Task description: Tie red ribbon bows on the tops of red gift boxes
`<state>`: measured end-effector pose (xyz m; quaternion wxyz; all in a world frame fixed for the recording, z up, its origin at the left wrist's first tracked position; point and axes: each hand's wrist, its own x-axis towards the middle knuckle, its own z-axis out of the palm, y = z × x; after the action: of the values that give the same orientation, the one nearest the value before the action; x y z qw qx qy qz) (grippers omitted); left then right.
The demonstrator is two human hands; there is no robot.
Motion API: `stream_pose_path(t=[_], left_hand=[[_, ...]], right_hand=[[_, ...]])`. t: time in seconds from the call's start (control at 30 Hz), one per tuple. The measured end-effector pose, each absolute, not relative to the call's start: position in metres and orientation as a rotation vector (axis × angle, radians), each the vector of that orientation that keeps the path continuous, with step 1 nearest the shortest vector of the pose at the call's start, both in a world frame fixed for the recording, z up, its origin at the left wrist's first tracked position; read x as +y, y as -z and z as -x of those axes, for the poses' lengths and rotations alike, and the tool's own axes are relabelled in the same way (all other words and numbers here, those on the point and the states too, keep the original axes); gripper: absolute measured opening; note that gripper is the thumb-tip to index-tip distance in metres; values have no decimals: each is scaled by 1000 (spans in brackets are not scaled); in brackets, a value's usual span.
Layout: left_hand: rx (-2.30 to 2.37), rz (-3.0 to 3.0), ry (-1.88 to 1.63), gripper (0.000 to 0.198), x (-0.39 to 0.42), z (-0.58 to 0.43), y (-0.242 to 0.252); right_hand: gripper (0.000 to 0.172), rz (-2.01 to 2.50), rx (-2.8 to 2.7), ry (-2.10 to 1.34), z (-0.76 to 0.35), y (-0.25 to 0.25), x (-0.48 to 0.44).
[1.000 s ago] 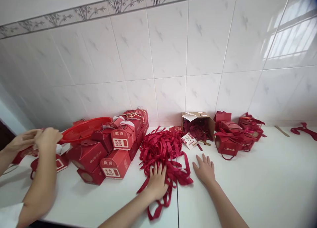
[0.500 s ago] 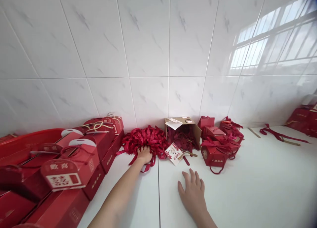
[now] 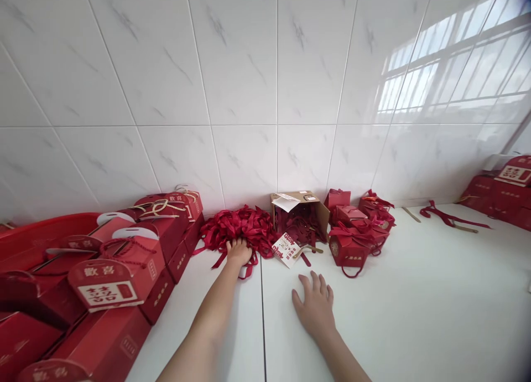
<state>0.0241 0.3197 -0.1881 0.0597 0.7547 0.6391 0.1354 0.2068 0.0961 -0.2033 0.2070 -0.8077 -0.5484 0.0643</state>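
Observation:
My left hand (image 3: 238, 253) reaches far forward and presses on the front of a heap of red ribbons (image 3: 240, 227) by the tiled wall; its fingers curl into the strands. My right hand (image 3: 314, 306) lies flat on the white counter (image 3: 415, 315), fingers spread, holding nothing. Just beyond it lies a small red-and-white card (image 3: 285, 249). A tipped brown cardboard box (image 3: 302, 213) with more ribbons spilling out stands behind the card.
Stacked red gift boxes (image 3: 120, 271) with white labels fill the left side, with a red tray (image 3: 37, 235) behind them. Ribbon-tied red boxes (image 3: 359, 230) sit right of the cardboard box. A loose ribbon (image 3: 446, 218) and more red boxes (image 3: 504, 191) are at far right.
The view has moved closer and to the right; another person's hands at the far left are out of sight. My left hand pushed the ribbon heap back toward the wall.

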Motion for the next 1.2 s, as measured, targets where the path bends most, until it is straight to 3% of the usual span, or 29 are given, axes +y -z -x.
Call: stream_pose_path(t=[0.33,0.6,0.77,1.0,1.2], left_hand=[[1715,-1886,-936,34,231,-10,188],[1353,-1122,-1512,35,154,32,193],[1025,-662,-1620,40,105,80,194],[724,-450,-1736,38,80,87,196],[754,-627,-1670,43,103,84,196]], right_hand=[[50,2197,-1551,-264,-210,199,89],[49,2038,-1553,-381,-222,204,80],[46,1899,-1461,-465,-225,208,79],[76,1620,-1108,-550,-220,201,74],[66,1325,-846,-900,-203,192,75]])
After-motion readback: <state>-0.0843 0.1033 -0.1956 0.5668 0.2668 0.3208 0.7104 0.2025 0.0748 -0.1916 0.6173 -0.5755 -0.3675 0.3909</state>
